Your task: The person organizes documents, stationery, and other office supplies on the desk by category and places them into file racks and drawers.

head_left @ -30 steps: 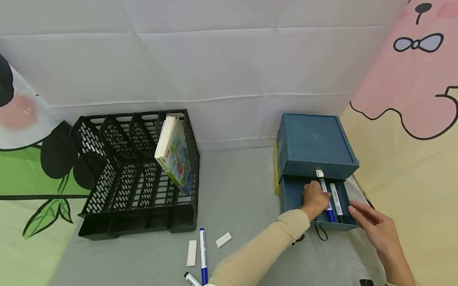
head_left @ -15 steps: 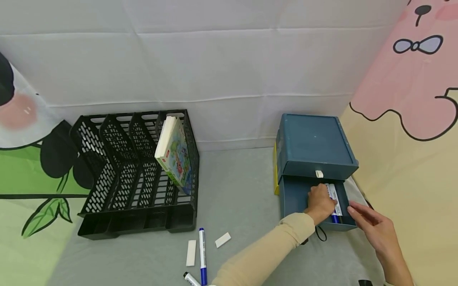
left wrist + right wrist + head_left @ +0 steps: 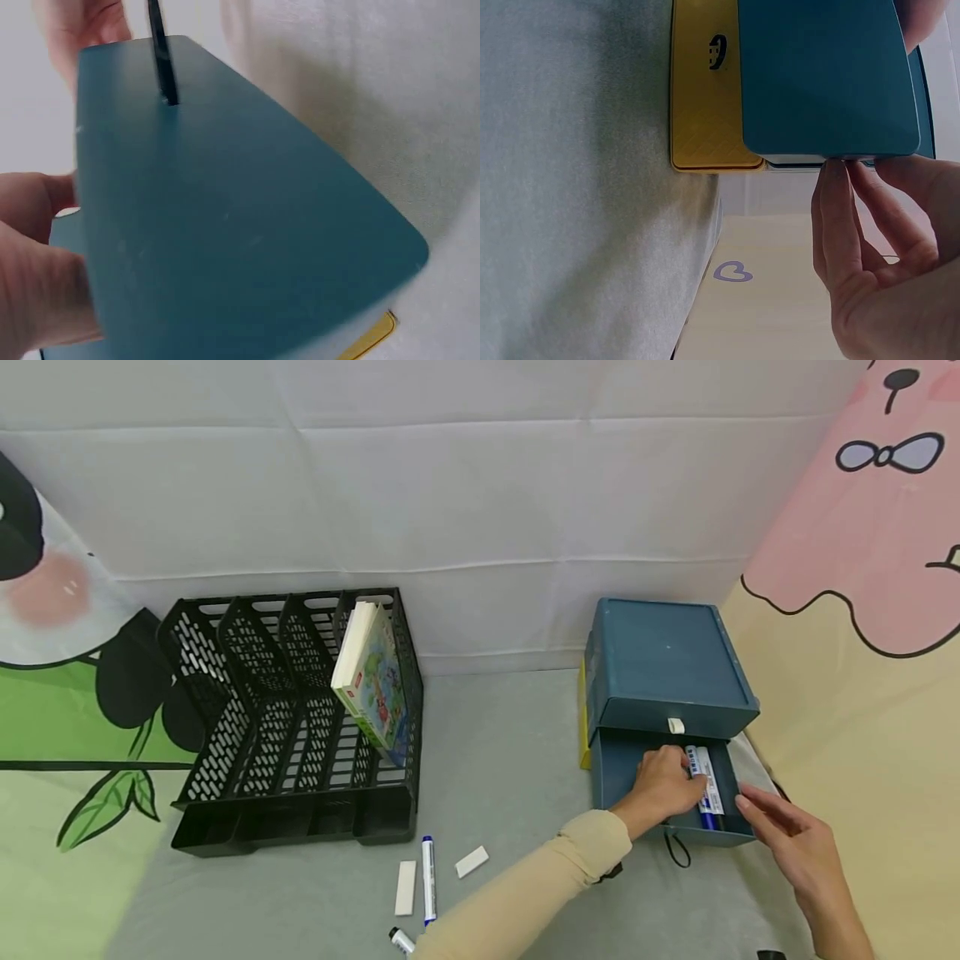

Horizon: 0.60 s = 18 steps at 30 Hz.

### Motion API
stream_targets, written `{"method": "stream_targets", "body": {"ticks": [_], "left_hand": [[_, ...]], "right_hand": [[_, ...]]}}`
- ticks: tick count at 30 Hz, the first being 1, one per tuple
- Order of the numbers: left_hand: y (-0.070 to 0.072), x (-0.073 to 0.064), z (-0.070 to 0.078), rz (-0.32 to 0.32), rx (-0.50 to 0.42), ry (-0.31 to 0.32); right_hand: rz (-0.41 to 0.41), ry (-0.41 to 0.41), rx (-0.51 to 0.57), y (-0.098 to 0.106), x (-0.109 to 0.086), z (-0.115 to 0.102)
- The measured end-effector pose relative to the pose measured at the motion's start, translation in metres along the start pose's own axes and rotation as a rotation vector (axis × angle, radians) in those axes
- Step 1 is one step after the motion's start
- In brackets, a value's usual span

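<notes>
My left hand [image 3: 663, 783] reaches into the pulled-out lower blue drawer [image 3: 618, 777], thumb lying across a white blue-capped marker [image 3: 697, 764] and fingers at its left side. Beside that marker, a black-capped one [image 3: 712, 789] lies almost parallel. My right hand [image 3: 798, 843] touches the drawer's right outer wall with straight fingertips, seen closer in the right wrist view [image 3: 885, 262]. In the left wrist view, the drawer front [image 3: 225, 195] with its black strap [image 3: 163, 60] hides part of my left hand [image 3: 41, 277].
Left stands a black perforated rack [image 3: 273, 735] with books [image 3: 375, 685]. On the table lie a marker [image 3: 428, 877], a black-capped marker [image 3: 402, 941] and two white blocks [image 3: 405, 887]. An upper blue drawer [image 3: 671, 668] sits above; a yellow part [image 3: 705, 127] lies underneath.
My left hand has moved the blue-capped marker right, up against the black-capped one, then shifted slightly left. My right hand stays at the drawer's side. The head view has turned slightly.
</notes>
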<state>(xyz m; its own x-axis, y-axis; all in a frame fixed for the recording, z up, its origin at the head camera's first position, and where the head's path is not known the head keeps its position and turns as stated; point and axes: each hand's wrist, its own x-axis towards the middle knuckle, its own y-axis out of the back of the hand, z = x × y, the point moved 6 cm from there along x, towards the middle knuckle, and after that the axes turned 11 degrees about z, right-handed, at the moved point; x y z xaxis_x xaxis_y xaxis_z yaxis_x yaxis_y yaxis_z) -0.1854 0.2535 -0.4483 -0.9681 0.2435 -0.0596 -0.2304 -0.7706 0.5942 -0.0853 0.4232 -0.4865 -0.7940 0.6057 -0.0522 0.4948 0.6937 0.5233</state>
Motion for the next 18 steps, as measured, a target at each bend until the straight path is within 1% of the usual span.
{"method": "stream_targets", "body": {"ticks": [4, 7, 12, 15, 18], "left_hand": [[0.014, -0.007, -0.003, -0.040, -0.025, -0.042], [0.024, -0.012, -0.005, -0.056, -0.039, -0.094], [0.040, -0.023, -0.009, -0.056, -0.025, -0.201], [0.049, -0.031, -0.012, -0.047, -0.010, -0.249], [0.058, -0.038, -0.013, -0.052, -0.020, -0.286]], "right_hand": [[0.005, 0.005, 0.008, 0.000, 0.001, -0.001], [0.005, 0.003, 0.002, 0.000, 0.001, -0.001], [-0.003, -0.010, -0.011, 0.000, 0.001, -0.001], [-0.003, -0.015, -0.014, 0.000, 0.001, 0.000], [0.000, -0.023, -0.020, 0.000, 0.000, 0.001]]}}
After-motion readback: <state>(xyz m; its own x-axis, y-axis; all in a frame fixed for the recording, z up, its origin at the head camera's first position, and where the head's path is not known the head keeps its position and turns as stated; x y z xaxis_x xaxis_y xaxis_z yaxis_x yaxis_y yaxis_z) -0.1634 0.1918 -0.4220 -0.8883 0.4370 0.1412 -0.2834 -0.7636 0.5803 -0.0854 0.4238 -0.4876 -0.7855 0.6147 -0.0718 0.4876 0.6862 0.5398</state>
